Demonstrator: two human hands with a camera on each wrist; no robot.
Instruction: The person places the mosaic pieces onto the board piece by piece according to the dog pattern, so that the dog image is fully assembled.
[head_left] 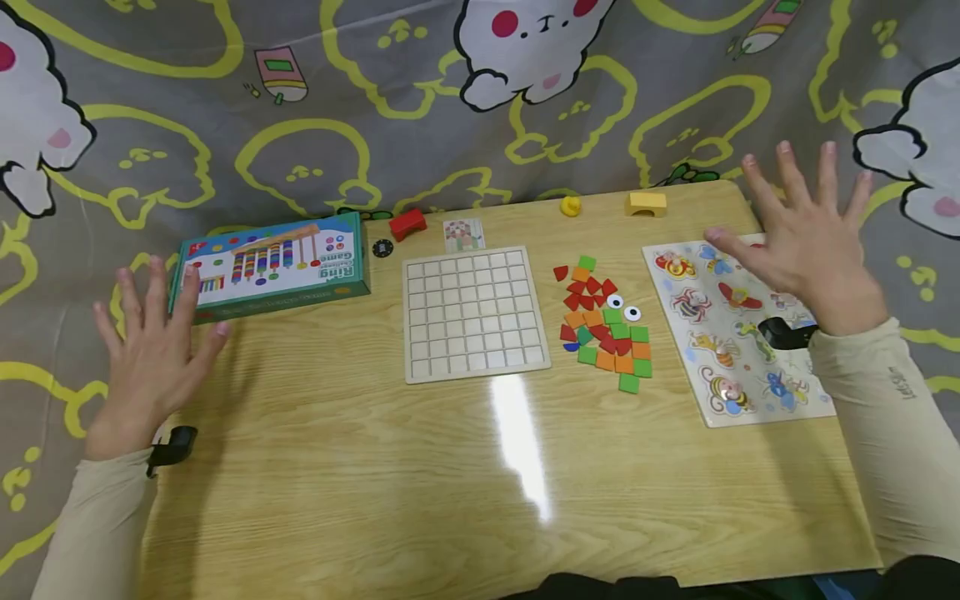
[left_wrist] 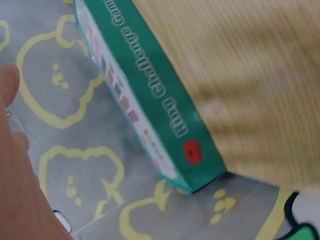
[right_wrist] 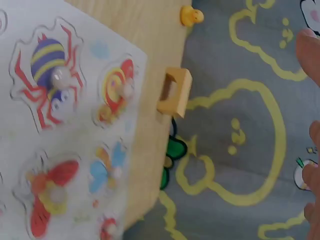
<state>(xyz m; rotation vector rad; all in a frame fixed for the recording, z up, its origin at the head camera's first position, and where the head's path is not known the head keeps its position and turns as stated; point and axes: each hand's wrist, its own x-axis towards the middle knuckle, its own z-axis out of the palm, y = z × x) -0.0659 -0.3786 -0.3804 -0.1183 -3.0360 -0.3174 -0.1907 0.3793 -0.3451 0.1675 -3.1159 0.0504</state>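
My left hand is raised with its fingers spread, near the left end of a green Ring Challenge Game box. On the right, my other hand hangs with spread fingers above a board of insect puzzle pieces, hiding its upper right part. Neither hand holds anything. Between them lies a wooden grid board with bare squares. Just right of it are scattered red, orange and green tiles, with two round eye pieces among them.
Along the back edge are a red block, a black round chip, a small picture card, a yellow rubber duck and a yellow arch block. A patterned grey cloth hangs behind the wooden table.
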